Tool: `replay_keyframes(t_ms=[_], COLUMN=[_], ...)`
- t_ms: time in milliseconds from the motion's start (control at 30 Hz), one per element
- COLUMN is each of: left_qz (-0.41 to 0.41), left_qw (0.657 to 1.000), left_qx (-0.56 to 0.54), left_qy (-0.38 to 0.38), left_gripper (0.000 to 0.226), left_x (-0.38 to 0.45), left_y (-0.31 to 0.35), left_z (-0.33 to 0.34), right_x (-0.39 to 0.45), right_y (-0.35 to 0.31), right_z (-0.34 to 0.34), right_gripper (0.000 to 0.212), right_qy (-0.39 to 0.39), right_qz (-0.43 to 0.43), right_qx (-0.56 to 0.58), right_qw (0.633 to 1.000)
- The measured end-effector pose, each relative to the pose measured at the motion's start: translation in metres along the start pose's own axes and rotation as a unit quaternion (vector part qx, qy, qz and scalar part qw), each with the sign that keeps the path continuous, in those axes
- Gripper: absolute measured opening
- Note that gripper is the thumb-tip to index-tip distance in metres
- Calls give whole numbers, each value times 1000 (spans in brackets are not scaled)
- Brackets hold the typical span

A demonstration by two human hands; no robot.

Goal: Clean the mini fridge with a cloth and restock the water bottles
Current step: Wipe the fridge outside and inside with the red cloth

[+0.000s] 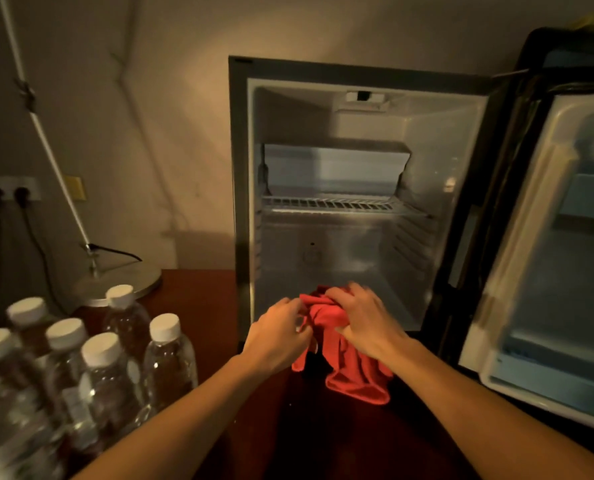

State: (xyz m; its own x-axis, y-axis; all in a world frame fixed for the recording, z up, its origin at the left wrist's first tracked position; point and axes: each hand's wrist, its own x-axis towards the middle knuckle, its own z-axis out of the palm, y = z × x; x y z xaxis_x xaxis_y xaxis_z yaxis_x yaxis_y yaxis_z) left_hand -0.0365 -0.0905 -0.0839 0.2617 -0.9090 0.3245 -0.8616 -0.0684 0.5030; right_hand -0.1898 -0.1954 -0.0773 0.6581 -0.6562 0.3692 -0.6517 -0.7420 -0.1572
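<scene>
Dim room, warm light. Mini fridge (351, 188) stands on a dark wooden table (198, 299), far centre-right, with its door (552, 258) swung fully open to the right. One wire shelf (340, 204) sits across the middle of the fridge; nothing stands on it. A small boxed compartment lies above the shelf at the back.

Red cloth (344, 351) is bunched at the lower front lip of the fridge, part of it draped down over the edge toward the near side. Both hands are on it. Left hand (278, 337) pinches the left edge of the cloth with curled fingers. Right hand (368, 323) lies over the top of the bunch, fingers bent round it and gripping. The hands are slightly blurred, so finer finger placement cannot be told.

Water bottles (91, 362), clear plastic with white caps, stand upright in a cluster on the table at near left, well apart from the fridge and packed close to one another.

Behind the bottles, far left: round metal lamp base (125, 282) with a thin white arm rising up and left. Wall sockets (8, 192) at far left hold two dark plugs, their cords hanging down.
</scene>
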Motion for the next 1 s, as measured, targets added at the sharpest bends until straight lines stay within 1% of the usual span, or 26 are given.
replay_keyframes(t_ms=[33, 133, 267, 367, 467, 567, 700, 800, 900, 1000], left_qz=[6, 34, 68, 89, 107, 131, 153, 164, 185, 225], left_qw=[1000, 999, 997, 995, 994, 990, 987, 984, 981, 972], left_qx=[-4, -17, -28, -46, -35, -35, -40, -58, -55, -30], left_qy=[1, 0, 3, 6, -9, -26, -40, -31, -35, -63], left_gripper=[25, 41, 52, 50, 46, 53, 40, 43, 35, 33], left_x=[-3, -8, -6, -3, -3, -4, 0, 0, 0, -2], left_y=[2, 11, 35, 64, 95, 121, 148, 165, 182, 198], left_z=[-3, -6, -3, -1, 6, 14, 22, 27, 33, 38], right_x=[-2, -11, -30, -42, -54, -66, -79, -82, -69, -45], right_y=[-3, -3, 4, 16, 28, 35, 42, 45, 49, 51], right_z=[-6, -30, -85, -123, -150, -173, -210, -237, -263, -292], right_gripper=[66, 63, 58, 58, 59, 60, 64, 65, 63, 58], right_qy=[18, 83, 119, 143, 173, 215, 232, 264, 306, 373], right_qz=[-10, -36, -47, -33, -16, -13, -23, -14, -16, -18], right_qx=[-3, -1, -27, -67, -91, -113, -151, -155, -184, -231], right_qw=[1000, 996, 991, 987, 981, 970, 961, 952, 934, 898])
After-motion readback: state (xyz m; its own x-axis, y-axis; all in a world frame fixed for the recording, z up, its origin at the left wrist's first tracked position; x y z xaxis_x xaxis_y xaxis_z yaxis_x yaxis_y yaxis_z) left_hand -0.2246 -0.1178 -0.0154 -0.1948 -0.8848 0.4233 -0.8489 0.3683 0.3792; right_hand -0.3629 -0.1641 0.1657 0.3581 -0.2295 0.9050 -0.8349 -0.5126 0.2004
